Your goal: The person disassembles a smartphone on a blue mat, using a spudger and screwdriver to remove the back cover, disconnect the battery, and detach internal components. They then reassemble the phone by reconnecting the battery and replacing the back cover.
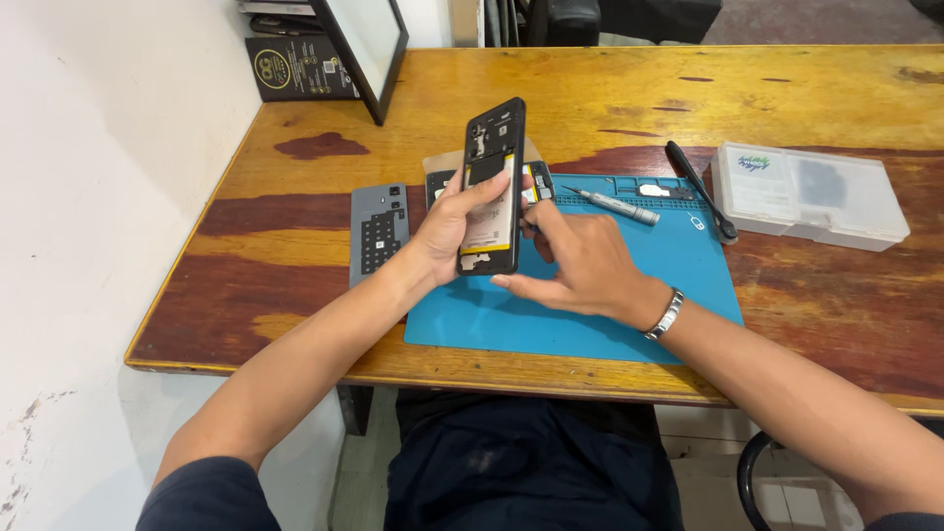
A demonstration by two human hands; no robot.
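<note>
The wooden table (806, 88) runs to a white wall (108, 197) at 9 o'clock, and its near edge crosses just under both forearms. Bare wood lies open at 1 o'clock and along the far edge; the blue mat (669, 285) has free surface at 3 o'clock of the hands.

The left hand (447, 231) grips an opened phone (492, 187) upright above the mat's 10 o'clock corner, thumb laid across its exposed inside. The phone has a black frame, dark circuitry at the top and a pale battery below. The right hand (580, 265) touches its right edge, fingertips pinched close; whether they hold anything cannot be told.

A grey back cover (378, 231) lies at 9 o'clock, a screwdriver (615, 205) and a black tool (700, 189) at 2 o'clock, a clear plastic box (806, 195) at 3 o'clock.
</note>
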